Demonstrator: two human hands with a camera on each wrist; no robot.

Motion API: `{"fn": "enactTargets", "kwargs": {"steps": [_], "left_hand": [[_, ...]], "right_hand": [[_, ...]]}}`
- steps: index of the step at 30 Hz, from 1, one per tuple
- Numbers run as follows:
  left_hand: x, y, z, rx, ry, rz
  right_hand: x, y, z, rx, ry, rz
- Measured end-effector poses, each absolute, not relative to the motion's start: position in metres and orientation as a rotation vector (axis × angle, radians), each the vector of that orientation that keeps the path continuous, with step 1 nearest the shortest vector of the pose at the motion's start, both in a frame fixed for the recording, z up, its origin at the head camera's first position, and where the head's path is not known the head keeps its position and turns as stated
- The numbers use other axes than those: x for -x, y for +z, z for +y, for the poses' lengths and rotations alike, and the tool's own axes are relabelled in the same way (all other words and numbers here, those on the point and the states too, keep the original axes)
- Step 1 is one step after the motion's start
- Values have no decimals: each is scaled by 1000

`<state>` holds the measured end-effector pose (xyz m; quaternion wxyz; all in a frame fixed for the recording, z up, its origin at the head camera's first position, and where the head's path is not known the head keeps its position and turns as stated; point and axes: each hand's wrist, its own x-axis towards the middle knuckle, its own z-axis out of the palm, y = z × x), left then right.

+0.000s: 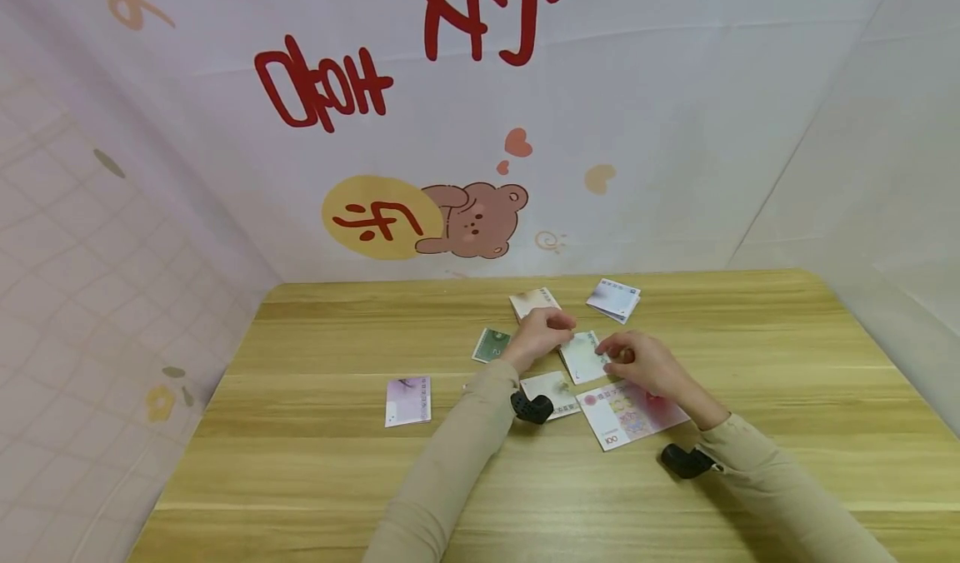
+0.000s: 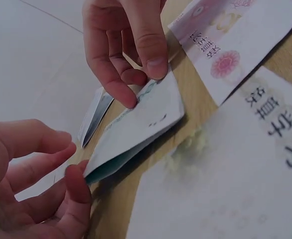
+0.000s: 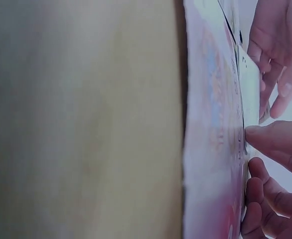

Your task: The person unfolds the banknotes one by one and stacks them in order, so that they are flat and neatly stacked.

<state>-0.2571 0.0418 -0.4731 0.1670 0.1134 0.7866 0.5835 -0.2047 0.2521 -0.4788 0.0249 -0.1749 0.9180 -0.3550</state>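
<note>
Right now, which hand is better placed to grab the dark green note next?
Probably the left hand: the dark green note lies beside it, while the right hand is farther off, across the pale folded note.

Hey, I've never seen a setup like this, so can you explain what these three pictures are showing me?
There's no robot here: it's one person working with a bare left hand and right hand. The wide picture comes from a camera on their head. The two close-ups come from cameras on the wrists; the right one looks low across the wooden table.

On the table lie paper notes resembling money: a large pink note marked 100, a purple note off to the left, a green note, and several others.

Between the hands is a pale folded note. Fingers of both hands are at its edges, but I can't tell whether either really grips it.
</note>
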Motion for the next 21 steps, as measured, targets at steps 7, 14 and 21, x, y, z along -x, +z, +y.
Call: {"fn": "enactTargets", "kwargs": {"steps": [7,14,21], "left_hand": [[256,-473,41,-347,1675,2218],[255,-472,39,-432,1605,2212],[254,-473,34,-388,1701,2141]], "right_hand": [[205,-481,251,546,-1113,2832],[206,-480,252,574,-1145,2801],[203,-473,255,571,-1206,2752]]}}
